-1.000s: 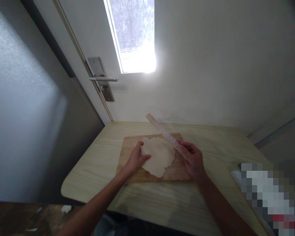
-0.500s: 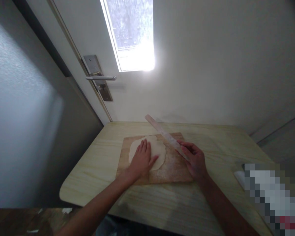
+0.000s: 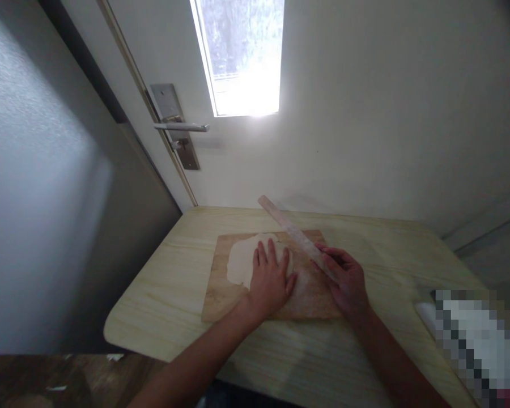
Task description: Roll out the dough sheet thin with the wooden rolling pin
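Note:
A thin sheet of pale dough point(image 3: 241, 260) with an uneven edge lies on the wooden board point(image 3: 221, 303). My left hand point(image 3: 271, 277) rests on the dough's right side, palm down with fingers spread, hiding part of it. In my right hand point(image 3: 347, 279) is a rolling pin point(image 3: 295, 233), gripped near its lower end. The pin is slim, light-coloured and dusted with what looks like flour. It slants up to the left, above the board's far right part. White powder point(image 3: 308, 289) covers the board's right half.
The board sits on a light wood-grain table point(image 3: 165, 283) pushed against a white door. A metal door handle point(image 3: 182, 127) and a bright window point(image 3: 249, 56) are beyond it. A blurred-out object point(image 3: 478, 340) lies at the table's right edge. A grey panel point(image 3: 46, 198) stands to the left.
My left hand has slid rightward across the dough, and its fingers have spread wider. My right hand still holds the rolling pin in nearly the same place. The view has shifted slightly.

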### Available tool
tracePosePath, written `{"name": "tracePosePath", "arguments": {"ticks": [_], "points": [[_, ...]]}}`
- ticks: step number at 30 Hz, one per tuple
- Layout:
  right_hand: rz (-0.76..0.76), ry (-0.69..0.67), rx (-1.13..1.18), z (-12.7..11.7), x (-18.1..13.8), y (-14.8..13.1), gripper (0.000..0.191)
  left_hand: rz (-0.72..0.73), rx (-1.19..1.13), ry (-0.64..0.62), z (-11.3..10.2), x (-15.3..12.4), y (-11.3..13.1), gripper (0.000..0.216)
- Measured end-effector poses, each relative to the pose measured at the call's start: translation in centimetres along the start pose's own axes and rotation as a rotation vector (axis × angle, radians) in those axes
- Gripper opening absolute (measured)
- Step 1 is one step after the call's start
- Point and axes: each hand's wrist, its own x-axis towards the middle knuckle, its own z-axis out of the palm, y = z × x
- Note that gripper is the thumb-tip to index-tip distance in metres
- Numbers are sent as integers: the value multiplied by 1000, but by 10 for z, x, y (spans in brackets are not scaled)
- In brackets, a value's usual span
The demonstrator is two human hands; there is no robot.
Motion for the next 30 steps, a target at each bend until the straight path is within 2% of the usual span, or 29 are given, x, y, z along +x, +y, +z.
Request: {"name": "tracePosePath", "arguments": {"ticks": [6, 8, 12, 14, 17, 20, 25, 30], "points": [[24, 3, 35, 1, -1, -3, 11, 136, -24, -88, -7, 0, -13, 52], [28, 10, 33, 1, -1, -3, 11, 217, -43, -133, -13, -1, -25, 52], [47, 9, 23, 1, 0, -2, 12, 469, -95, -246, -23, 1, -57, 53], [44, 8, 17, 1, 0, -2, 13, 535, -121, -285, -24, 4, -73, 54], [35, 5, 11, 1, 0, -2, 14, 439, -128, -276, -20, 9, -91, 55], [33, 7, -2, 1, 0, -3, 14, 336, -102, -248, -12, 11, -98, 59], [16, -4, -26, 2, 0, -4, 13, 289, -75, -221, -8, 4, -99, 66], [24, -11, -3, 3, 0, -5, 14, 286, -90, -247, -16, -16, -103, 67]]}}
